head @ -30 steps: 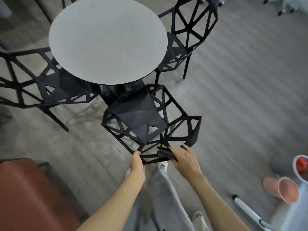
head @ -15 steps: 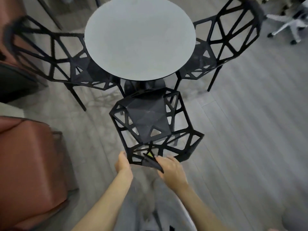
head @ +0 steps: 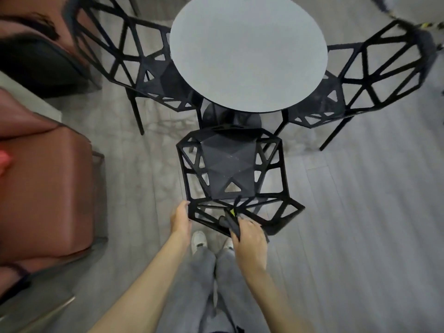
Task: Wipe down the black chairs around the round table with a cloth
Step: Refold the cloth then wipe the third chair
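1. The near chair (head: 229, 171) stands squarely under the view, its seat facing the round surface (head: 248, 54) and its open-lattice backrest nearest the person. Over the past second the view has swung so the chair sits centred rather than angled; the chair itself seems to have been straightened, though camera motion may account for part of this.
2. The left hand (head: 180, 218) holds the near-left corner of the backrest frame, its grip curled on the bar as before.
3. The right hand (head: 249, 239) is on the backrest's top rail, its grip pinching a dark cloth (head: 231, 221) with a yellow-green tag against the rail. It has stayed on this same rail throughout.
4. Judgement: wiping is confined to the backrest top. The seat and side lattice look untouched by the cloth.
5. Two further black chairs, far left (head: 144, 75) and far right (head: 374, 75), are tucked at the surface, well apart from both hands; they remain to be done.
6. A brown sofa (head: 45, 183) lies left, clear of the work.
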Demonstrator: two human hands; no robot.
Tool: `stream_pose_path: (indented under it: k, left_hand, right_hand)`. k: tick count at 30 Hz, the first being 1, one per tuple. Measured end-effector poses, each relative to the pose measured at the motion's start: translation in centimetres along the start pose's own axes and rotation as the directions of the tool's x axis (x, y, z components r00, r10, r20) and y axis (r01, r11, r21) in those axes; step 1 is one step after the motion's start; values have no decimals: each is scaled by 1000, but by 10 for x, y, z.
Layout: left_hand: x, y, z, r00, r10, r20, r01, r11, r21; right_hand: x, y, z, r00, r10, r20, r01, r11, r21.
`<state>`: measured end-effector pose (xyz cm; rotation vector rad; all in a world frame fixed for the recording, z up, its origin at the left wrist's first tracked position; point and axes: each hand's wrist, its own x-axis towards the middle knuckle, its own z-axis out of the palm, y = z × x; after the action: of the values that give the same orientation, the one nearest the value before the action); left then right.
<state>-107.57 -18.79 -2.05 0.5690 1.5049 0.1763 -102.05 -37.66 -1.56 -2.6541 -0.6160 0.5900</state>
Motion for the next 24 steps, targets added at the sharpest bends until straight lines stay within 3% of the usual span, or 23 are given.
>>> stream_pose_path:
  k: [3, 7, 13, 15, 20, 22, 24]
  left_hand:
    - [15, -11, -5, 1000, 23, 2, -23, 1000, -10]
    - [22, -20, -8, 998, 58, 25, -56, 996, -63]
    - [-8, -31, 13, 986, 163, -19, -164, 986, -27]
    - [-14, -44, 27, 972, 218, -85, -216, 976, 32]
    - [-28, -75, 61, 933, 280, -224, -265, 960, 94]
    - [-30, -84, 74, 900, 331, -283, -306, 943, 128]
    - [-32, -90, 85, 863, 377, -336, -341, 926, 164]
  right_hand:
    - [5, 2, 2, 986, -152, 65, 153, 988, -17]
    - [19, 56, -39, 932, -345, 110, 356, 928, -113]
    - [75, 154, -95, 995, -36, 89, 42, 997, -65]
    - [84, 151, -95, 995, -34, 92, 40, 997, -64]
    - [43, 90, -64, 948, -269, 168, 279, 960, -39]
    - [38, 87, -61, 921, -349, 172, 351, 936, 21]
    - [51, 107, -64, 849, -486, 209, 488, 872, 44]
